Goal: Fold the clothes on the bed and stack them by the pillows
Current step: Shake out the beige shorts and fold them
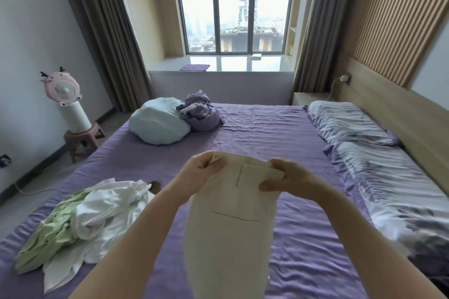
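Both hands, left (204, 167) and right (284, 178), pinch the cream garment's (230, 226) top edge, its long axis hanging straight down above the bed (279, 133).

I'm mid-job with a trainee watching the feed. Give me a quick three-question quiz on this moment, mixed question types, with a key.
1. True or false: both hands grip the top edge of the cream garment, holding it up above the purple bedsheet.
2. Multiple choice: the unfolded pile of white and green clothes lies (A) by the pillows, (B) on the person's left side of the bed, (C) on the window ledge.
3. Fill in: the pale blue cushion touches a crumpled ______ bundle at the far end of the bed.

Key:
1. True: left hand and right hand each pinch the top edge.
2. B; the pillows are on the right.
3. Purple.
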Demonstrator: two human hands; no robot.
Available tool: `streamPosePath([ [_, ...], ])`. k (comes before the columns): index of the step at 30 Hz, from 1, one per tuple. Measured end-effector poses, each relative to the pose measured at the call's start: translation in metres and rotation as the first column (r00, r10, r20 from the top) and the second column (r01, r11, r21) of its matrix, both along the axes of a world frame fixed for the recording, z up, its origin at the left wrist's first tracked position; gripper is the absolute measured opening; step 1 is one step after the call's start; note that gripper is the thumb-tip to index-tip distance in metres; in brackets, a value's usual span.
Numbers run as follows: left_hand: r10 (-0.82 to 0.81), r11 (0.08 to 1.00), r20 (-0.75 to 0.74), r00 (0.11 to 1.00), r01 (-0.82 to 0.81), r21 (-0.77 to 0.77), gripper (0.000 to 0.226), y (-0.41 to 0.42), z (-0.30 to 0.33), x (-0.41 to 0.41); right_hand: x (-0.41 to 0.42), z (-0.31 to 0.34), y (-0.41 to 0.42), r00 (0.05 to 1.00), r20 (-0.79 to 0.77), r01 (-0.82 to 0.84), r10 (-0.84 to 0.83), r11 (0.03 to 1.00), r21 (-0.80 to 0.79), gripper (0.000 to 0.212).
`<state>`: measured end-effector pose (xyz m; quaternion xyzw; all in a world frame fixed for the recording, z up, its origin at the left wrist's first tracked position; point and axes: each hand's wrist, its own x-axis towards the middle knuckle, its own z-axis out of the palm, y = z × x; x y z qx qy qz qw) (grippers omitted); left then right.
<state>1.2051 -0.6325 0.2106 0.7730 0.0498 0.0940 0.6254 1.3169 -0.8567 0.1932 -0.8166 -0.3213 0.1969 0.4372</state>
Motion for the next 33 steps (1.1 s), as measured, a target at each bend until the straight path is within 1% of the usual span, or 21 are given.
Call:
streamPosePath([
  [1,0.027,0.999,0.006,1.000,-0.027,0.030,0.019,0.005,-0.003,0.003,-0.002,-0.003,0.007,0.995,0.084,0.046,-0.044,0.999,-0.028,0.025],
  [3,0.075,0.994,0.021,0.997,-0.076,0.076,0.018,0.013,-0.009,0.008,-0.006,-0.009,0.021,0.953,0.271,0.159,-0.133,0.984,-0.074,0.031],
  [5,0.109,0.991,0.029,0.994,-0.111,0.071,0.017,0.020,-0.013,0.011,-0.012,-0.011,0.033,0.893,0.392,0.255,-0.221,0.966,-0.036,0.034],
  [7,0.110,0.993,0.029,0.994,-0.111,0.041,0.018,0.027,-0.017,0.011,-0.017,-0.015,0.039,0.827,0.481,0.325,-0.290,0.946,0.013,0.035],
  [9,0.071,0.997,0.019,0.997,-0.072,0.024,0.020,0.035,-0.025,0.009,-0.024,-0.023,0.040,0.754,0.566,0.374,-0.334,0.926,0.048,0.032],
  [11,0.006,0.998,-0.008,1.000,-0.005,0.067,0.019,0.045,-0.039,0.006,-0.034,-0.037,0.039,0.682,0.641,0.409,-0.352,0.910,0.065,0.029],
  [13,-0.062,0.991,-0.053,0.997,0.068,0.113,0.016,0.050,-0.062,-0.001,-0.047,-0.059,0.036,0.657,0.678,0.412,-0.330,0.910,0.044,0.027],
  [14,-0.089,0.987,-0.088,0.992,0.100,0.128,0.015,0.050,-0.078,-0.005,-0.055,-0.074,0.033,0.665,0.681,0.400,-0.306,0.916,0.021,0.026],
  [15,-0.112,0.982,-0.134,0.985,0.131,0.139,0.015,0.050,-0.096,-0.011,-0.063,-0.090,0.030,0.685,0.676,0.381,-0.273,0.924,-0.013,0.023],
  [17,-0.164,0.962,-0.281,0.945,0.217,0.167,0.017,0.046,-0.138,-0.025,-0.085,-0.124,0.021,0.740,0.648,0.329,-0.179,0.937,-0.117,0.023],
  [20,-0.235,0.872,-0.489,0.840,0.405,0.276,0.021,0.034,-0.208,-0.059,-0.129,-0.178,0.009,0.801,0.598,0.226,0.021,0.915,-0.334,0.037],
  [22,-0.228,0.796,-0.600,0.767,0.502,0.339,0.024,0.022,-0.251,-0.087,-0.160,-0.215,0.002,0.865,0.488,0.154,0.116,0.864,-0.479,0.042],
  [23,-0.220,0.756,-0.645,0.732,0.546,0.361,0.027,0.015,-0.269,-0.101,-0.174,-0.233,-0.001,0.900,0.415,0.118,0.136,0.839,-0.531,0.043],
  [25,-0.220,0.723,-0.725,0.652,0.608,0.328,0.029,0.004,-0.298,-0.125,-0.197,-0.269,-0.005,0.968,0.230,0.052,0.106,0.807,-0.589,0.046],
  [27,-0.247,0.735,-0.779,0.576,0.635,0.237,0.032,-0.005,-0.317,-0.138,-0.213,-0.295,-0.007,0.983,0.159,0.033,0.089,0.774,-0.632,0.044],
  [29,-0.238,0.773,-0.826,0.511,0.615,0.158,0.045,-0.011,-0.331,-0.142,-0.221,-0.317,-0.012,0.996,0.075,0.022,0.038,0.740,-0.673,0.027],
  [30,-0.217,0.792,-0.839,0.499,0.592,0.147,0.054,-0.013,-0.338,-0.141,-0.224,-0.331,-0.014,0.999,0.016,-0.012,0.032,0.735,-0.678,0.022],
  [31,-0.197,0.808,-0.837,0.510,0.568,0.155,0.058,-0.016,-0.346,-0.138,-0.226,-0.341,-0.015,0.999,-0.046,-0.039,0.011,0.752,-0.658,0.023],
  [33,-0.117,0.841,-0.807,0.579,0.490,0.230,0.052,-0.020,-0.360,-0.127,-0.225,-0.357,-0.013,0.989,-0.128,-0.019,-0.075,0.794,-0.608,0.028],
])
